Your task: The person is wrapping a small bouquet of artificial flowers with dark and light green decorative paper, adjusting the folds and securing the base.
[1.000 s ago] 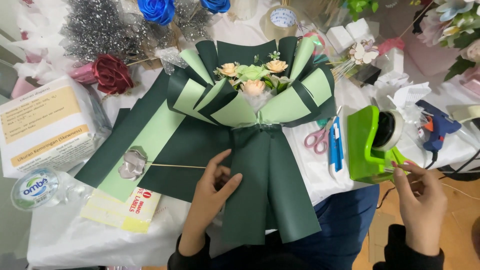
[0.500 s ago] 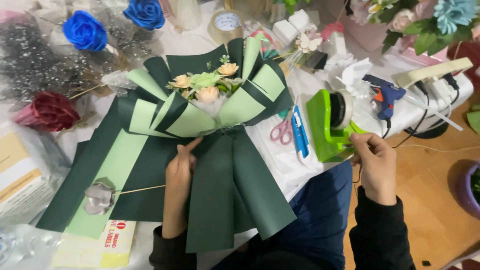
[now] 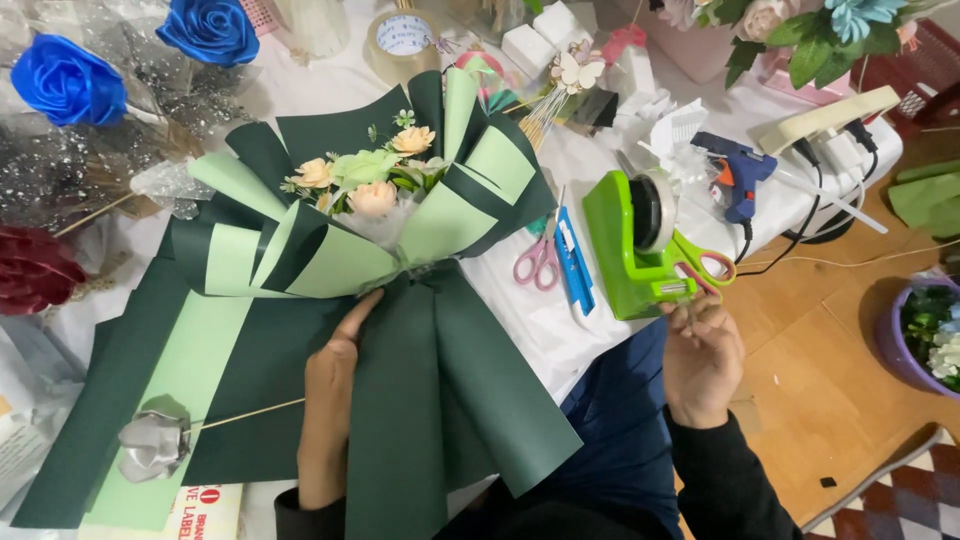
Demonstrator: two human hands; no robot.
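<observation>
We take the green tape dispenser (image 3: 640,250) as our landmark. To its left lies the bouquet (image 3: 370,220) — small peach and pale green flowers wrapped in dark green and light green paper folds, its dark green paper skirt spreading toward us. Our left hand (image 3: 335,395) lies flat on that skirt, fingers straight and together, the fingertips touching the gathered neck of the bouquet just below the flowers; it grips nothing. Our right hand (image 3: 700,350) is just below the dispenser's front edge, fingers pinched together at the cutter end; whether a strip of tape lies between them we cannot tell.

Between bouquet and dispenser we see pink-handled scissors (image 3: 540,260) and a blue utility knife (image 3: 574,262), side by side on the white table covering (image 3: 560,170). A second pair of scissors, with red and yellow-green handles (image 3: 705,262), touches the dispenser's right side; beyond it lies a blue glue gun (image 3: 735,178). Far left of the dispenser — past the bouquet — are two blue fabric roses (image 3: 70,80) and a dark red one (image 3: 30,270). A silver rose on a thin stick (image 3: 155,445) rests on the loose paper sheets beside our left hand.
</observation>
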